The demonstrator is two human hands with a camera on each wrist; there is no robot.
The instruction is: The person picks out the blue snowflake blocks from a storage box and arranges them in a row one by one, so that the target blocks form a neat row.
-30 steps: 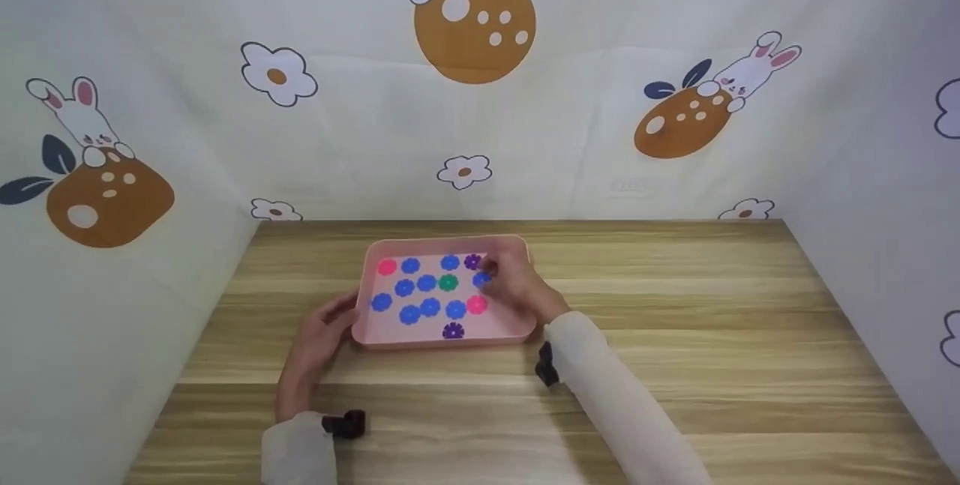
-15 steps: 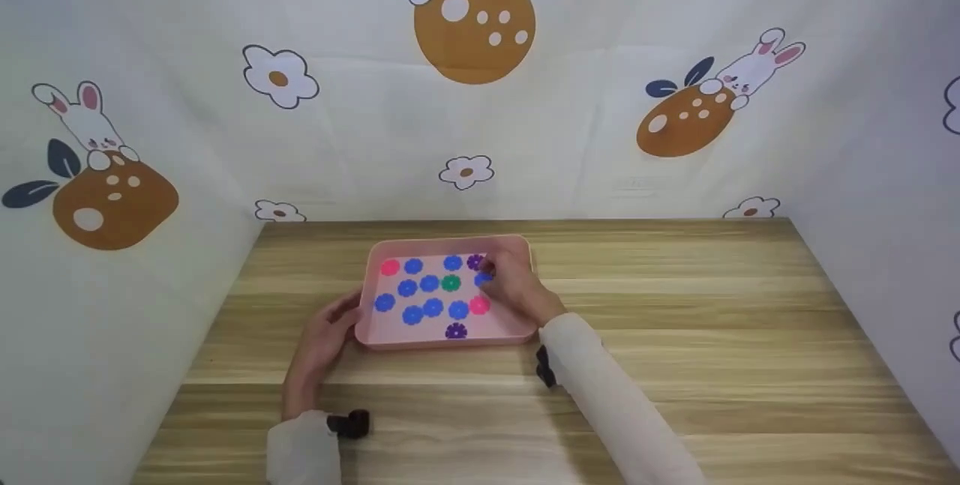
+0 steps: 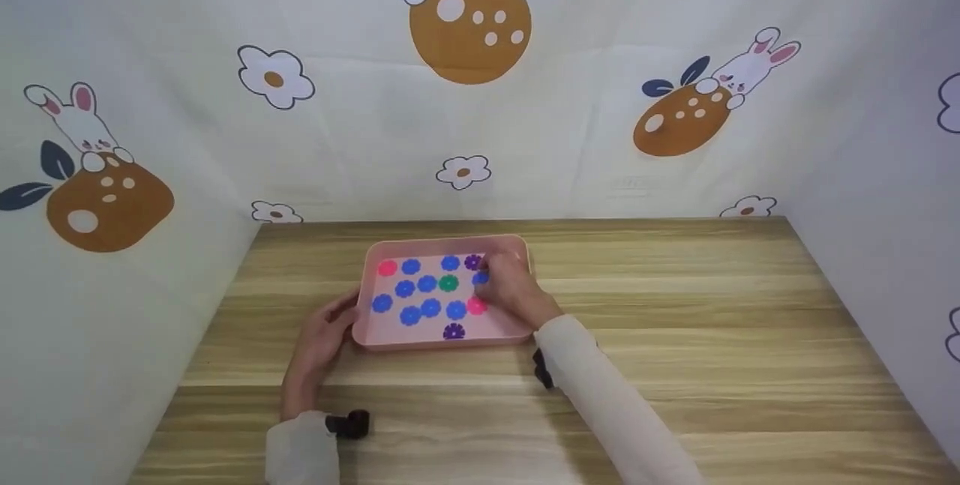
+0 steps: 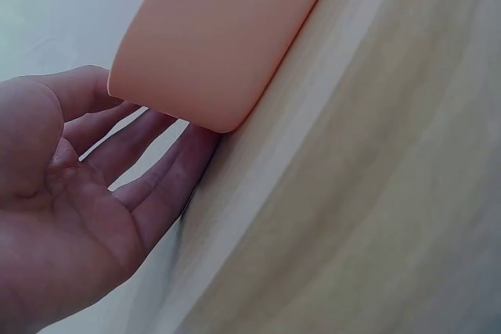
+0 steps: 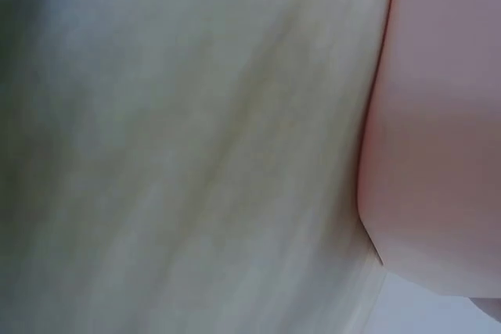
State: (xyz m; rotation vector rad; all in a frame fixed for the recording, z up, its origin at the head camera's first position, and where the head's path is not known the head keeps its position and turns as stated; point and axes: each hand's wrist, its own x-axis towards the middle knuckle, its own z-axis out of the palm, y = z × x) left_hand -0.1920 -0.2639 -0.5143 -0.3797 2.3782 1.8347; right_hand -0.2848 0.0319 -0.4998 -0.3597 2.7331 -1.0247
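A shallow pink tray (image 3: pixel 442 345) lies on the table, with flower-shaped plastic pieces spread flat inside. Most are blue, like the piece near the middle (image 3: pixel 427 284); one is green (image 3: pixel 448 283), and others are pink or purple. My left hand (image 3: pixel 322 335) rests against the tray's left end. In the left wrist view, that hand's (image 4: pixel 86 185) extended fingers and thumb touch the tray wall (image 4: pixel 211 44). Over the tray's right side, my right hand (image 3: pixel 514 286) reaches in with bent fingers beside a purple piece (image 3: pixel 472 262) and a partly covered blue piece (image 3: pixel 480 279). Whether it pinches anything is hidden.
The wood-grain table (image 3: pixel 675 335) extends around the tray. A pale cloth (image 3: pixel 360 125) printed with rabbits and flowers encloses the back and sides. Dark wrist cameras sit at both cuffs, the left camera (image 3: pixel 349 423) near the table's front. The right wrist view shows only tray wall (image 5: pixel 438 146) and table.
The right hand's fingertips have come closer together and sunk slightly toward the pieces at the tray's right. The left hand stays at the tray's end, and the visible pieces keep their places.
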